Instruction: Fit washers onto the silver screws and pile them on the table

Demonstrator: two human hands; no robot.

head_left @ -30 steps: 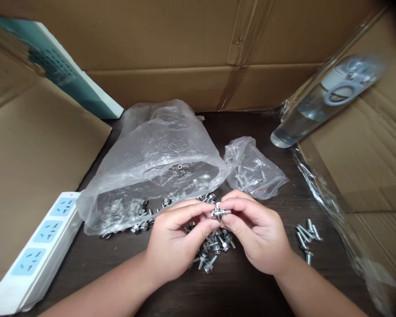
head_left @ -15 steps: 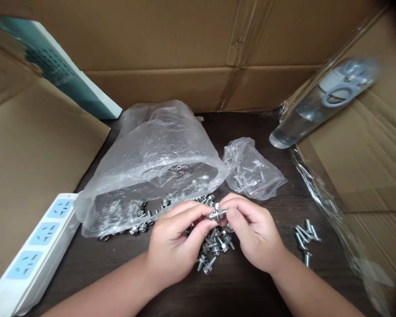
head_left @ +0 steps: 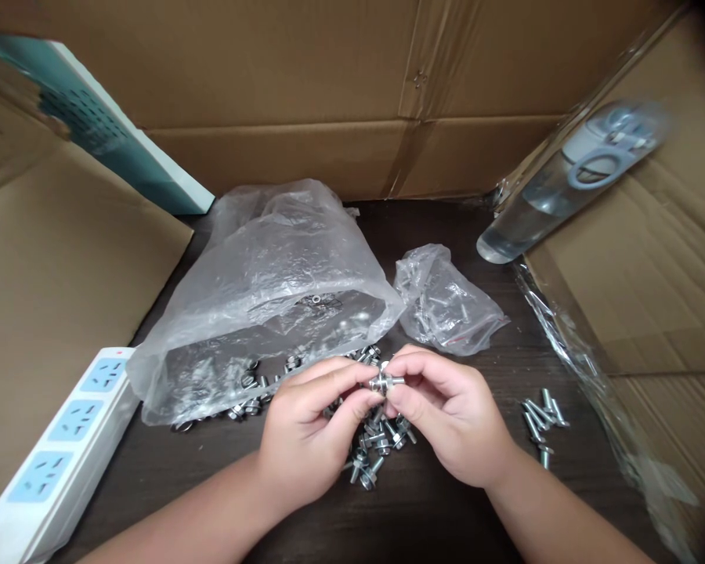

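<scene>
Since the earlier frame, the view has drifted slightly and the fingers of both hands have closed in a little around the held part, which stays at about the same spot. The left hand (head_left: 309,427) and right hand (head_left: 446,415) are both grasping, fingertip to fingertip, a small steel bolt (head_left: 385,382). It lies roughly level between them, above the table and with washers on its shank. Fingers hide part of it, so its full assembly cannot be confirmed.

Directly below the hands, and touching neither, lies a loose pile of similar bolts with washers (head_left: 379,442). More of this hardware spills in a line toward the mouth of a large clear plastic bag (head_left: 258,274), which holds further parts. Just beyond the right hand sits a small clear plastic bag of bolts (head_left: 443,301), and further right, well apart, lies a small group of loose bolts (head_left: 537,423).

All of this rests on a dark wood table (head_left: 435,501). At the left edge lies a white power strip with blue socket panels (head_left: 64,439). Cardboard box walls (head_left: 270,78) surround the area. A clear bottle (head_left: 540,211), blurred at its cap, leans against the right-hand flap.
</scene>
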